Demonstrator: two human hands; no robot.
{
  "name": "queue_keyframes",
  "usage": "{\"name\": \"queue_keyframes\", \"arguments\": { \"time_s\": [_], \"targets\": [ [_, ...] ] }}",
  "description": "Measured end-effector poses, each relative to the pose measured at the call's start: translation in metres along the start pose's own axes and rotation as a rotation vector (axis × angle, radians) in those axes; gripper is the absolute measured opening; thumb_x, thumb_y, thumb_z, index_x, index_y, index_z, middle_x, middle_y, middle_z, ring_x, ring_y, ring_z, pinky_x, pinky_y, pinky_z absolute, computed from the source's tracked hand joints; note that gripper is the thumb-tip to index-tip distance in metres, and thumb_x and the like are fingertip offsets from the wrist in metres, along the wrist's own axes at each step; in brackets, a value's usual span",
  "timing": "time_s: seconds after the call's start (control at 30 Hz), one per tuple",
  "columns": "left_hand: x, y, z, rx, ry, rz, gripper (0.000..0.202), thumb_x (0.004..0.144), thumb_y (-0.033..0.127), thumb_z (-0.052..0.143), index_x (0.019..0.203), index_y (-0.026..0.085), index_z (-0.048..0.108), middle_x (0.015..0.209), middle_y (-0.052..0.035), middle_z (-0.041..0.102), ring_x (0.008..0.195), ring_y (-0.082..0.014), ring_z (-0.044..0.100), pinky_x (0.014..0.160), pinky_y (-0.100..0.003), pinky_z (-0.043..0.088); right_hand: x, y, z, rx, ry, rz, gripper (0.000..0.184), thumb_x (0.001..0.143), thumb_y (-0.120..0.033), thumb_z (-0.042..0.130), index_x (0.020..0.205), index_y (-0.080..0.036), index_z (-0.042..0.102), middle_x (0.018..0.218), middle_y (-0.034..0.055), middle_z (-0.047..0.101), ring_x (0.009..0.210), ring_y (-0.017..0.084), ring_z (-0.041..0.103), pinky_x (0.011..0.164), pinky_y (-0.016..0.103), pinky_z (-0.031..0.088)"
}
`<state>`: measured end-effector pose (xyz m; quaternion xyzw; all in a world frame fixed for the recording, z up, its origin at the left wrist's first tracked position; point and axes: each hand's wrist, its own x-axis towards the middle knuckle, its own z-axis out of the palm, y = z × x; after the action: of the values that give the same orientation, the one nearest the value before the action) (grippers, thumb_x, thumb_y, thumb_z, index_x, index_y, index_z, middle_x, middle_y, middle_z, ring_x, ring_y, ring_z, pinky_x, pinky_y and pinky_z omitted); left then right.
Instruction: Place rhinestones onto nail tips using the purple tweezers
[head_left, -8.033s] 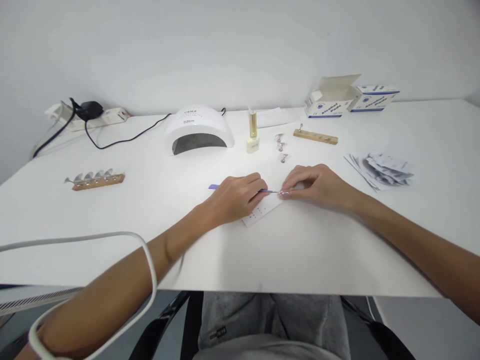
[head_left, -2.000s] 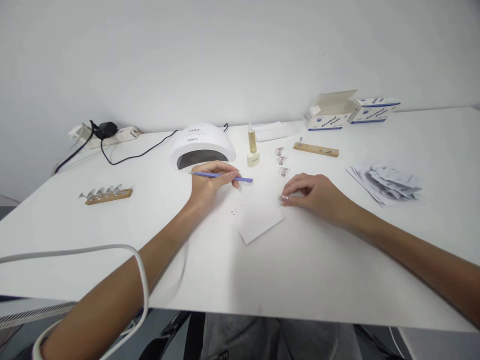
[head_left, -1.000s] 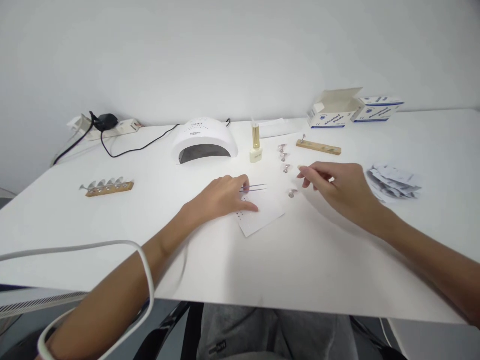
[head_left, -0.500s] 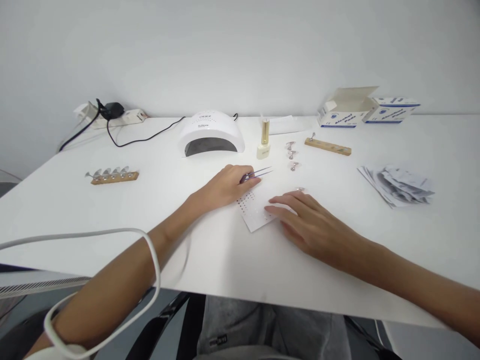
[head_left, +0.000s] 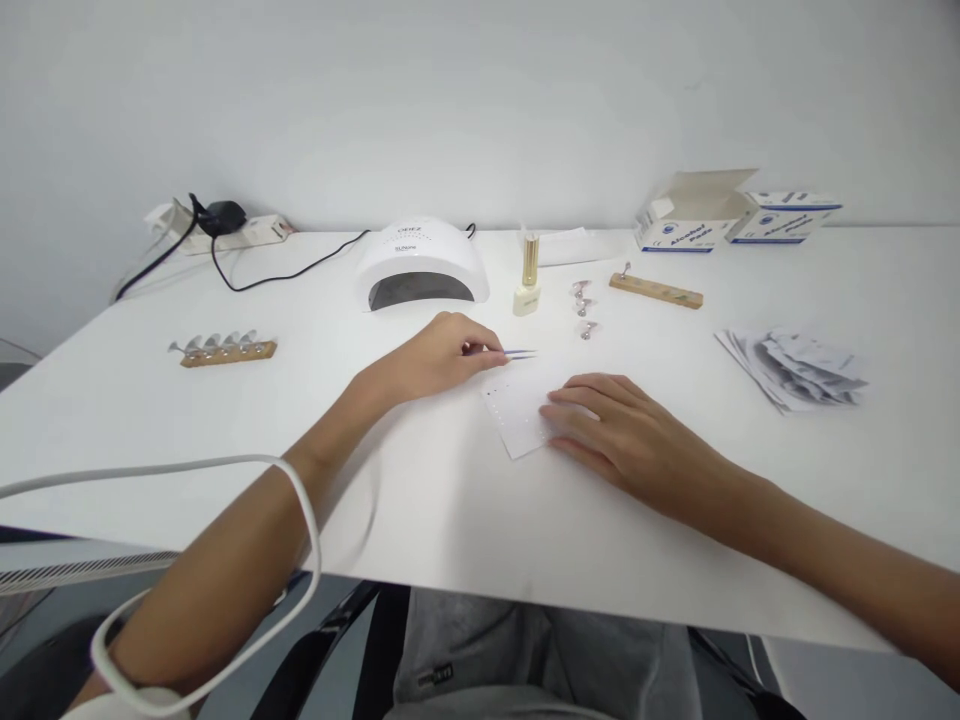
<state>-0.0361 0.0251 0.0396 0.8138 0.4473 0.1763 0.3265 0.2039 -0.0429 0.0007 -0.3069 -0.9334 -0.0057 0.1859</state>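
My left hand (head_left: 450, 352) is closed around slim purple tweezers (head_left: 520, 354), their tips pointing right over the table. Just below the tips lies a small white sheet (head_left: 517, 425) with tiny dots, a few of them dark near its upper left corner. My right hand (head_left: 611, 425) has its fingers bent at the sheet's right side, gripping it there and covering that part. Beyond the hands, several clear nail tips on small stands (head_left: 585, 310) form a short column. A cream nail polish bottle with a gold cap (head_left: 527, 275) stands beside them.
A white nail lamp (head_left: 421, 262) stands at the back. Wooden strips sit left (head_left: 229, 353), bearing several nail tips, and right (head_left: 656, 290). Alcohol pad boxes (head_left: 686, 235) and a pile of torn wrappers (head_left: 799, 370) lie right. A white cable (head_left: 300, 490) loops over my left forearm.
The sheet has shifted slightly right, and fewer dark dots show on it. My right hand's fingers have drawn closer together. My left hand, with the tweezers, has moved slightly left and away from me.
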Motion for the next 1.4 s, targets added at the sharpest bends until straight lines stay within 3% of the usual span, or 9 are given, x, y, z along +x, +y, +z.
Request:
{"name": "queue_keyframes", "arguments": {
  "time_s": [0.13,0.27,0.4,0.63,0.83,1.13,1.4],
  "targets": [
    [0.0,-0.003,-0.004,-0.042,-0.052,0.017,0.012,0.074,0.03,0.067,0.073,0.019,0.071,0.059,-0.0001,0.057,0.051,-0.0095,0.044,0.048,-0.024,0.03,-0.002,-0.002,0.005,0.045,-0.006,-0.004,0.026,0.095,-0.024,0.046,0.117,-0.019,0.06,0.125,0.0123,0.061,0.121,0.027,0.052,0.098,0.048,0.046],
    [-0.001,-0.002,-0.003,-0.081,-0.076,0.016,0.008,0.068,0.027,0.07,0.068,0.018,0.071,0.056,-0.0003,0.057,0.049,-0.0094,0.044,0.045,-0.023,0.03,-0.002,-0.005,0.005,0.047,-0.024,0.021,0.03,0.094,-0.026,0.047,0.121,-0.017,0.058,0.123,0.0146,0.06,0.119,0.029,0.052,0.098,0.05,0.046],
    [-0.003,-0.001,-0.003,-0.047,-0.147,0.0,0.011,0.067,0.025,0.069,0.059,0.018,0.066,0.05,0.0011,0.051,0.045,-0.0086,0.041,0.042,-0.023,0.027,-0.002,-0.01,0.005,0.066,-0.047,0.046,0.036,0.093,-0.029,0.049,0.126,-0.014,0.054,0.123,0.0171,0.058,0.12,0.031,0.051,0.099,0.053,0.046],
    [-0.004,-0.001,0.001,-0.005,-0.224,0.012,0.015,0.066,0.022,0.066,0.053,0.018,0.059,0.049,0.0026,0.05,0.044,-0.0079,0.039,0.043,-0.023,0.026,-0.003,-0.01,0.006,0.074,-0.087,-0.033,0.044,0.096,-0.026,0.044,0.136,-0.009,0.044,0.137,0.019,0.05,0.131,0.028,0.044,0.107,0.047,0.043],
    [-0.003,-0.001,0.002,0.001,-0.211,0.011,0.017,0.065,0.023,0.066,0.052,0.018,0.057,0.049,0.0028,0.048,0.044,-0.0075,0.037,0.044,-0.024,0.025,-0.003,-0.009,0.003,0.125,-0.058,-0.029,0.04,0.095,-0.024,0.045,0.135,-0.018,0.047,0.137,0.0136,0.052,0.132,0.026,0.043,0.107,0.048,0.043],
    [-0.003,-0.001,0.003,0.143,-0.237,0.032,0.021,0.072,0.025,0.06,0.054,0.018,0.053,0.052,0.0017,0.049,0.047,-0.0089,0.038,0.046,-0.025,0.026,-0.001,-0.008,0.003,0.138,-0.06,-0.015,0.038,0.095,-0.025,0.046,0.132,-0.019,0.05,0.136,0.0132,0.053,0.131,0.027,0.044,0.105,0.049,0.044],
    [-0.004,0.0,0.004,0.041,-0.217,0.001,0.021,0.069,0.023,0.064,0.052,0.018,0.054,0.05,0.0022,0.048,0.046,-0.0082,0.036,0.047,-0.026,0.024,-0.002,-0.008,0.004,0.132,-0.058,-0.022,0.037,0.095,-0.025,0.045,0.131,-0.018,0.051,0.136,0.014,0.053,0.131,0.027,0.045,0.104,0.05,0.044]
  ]
}}
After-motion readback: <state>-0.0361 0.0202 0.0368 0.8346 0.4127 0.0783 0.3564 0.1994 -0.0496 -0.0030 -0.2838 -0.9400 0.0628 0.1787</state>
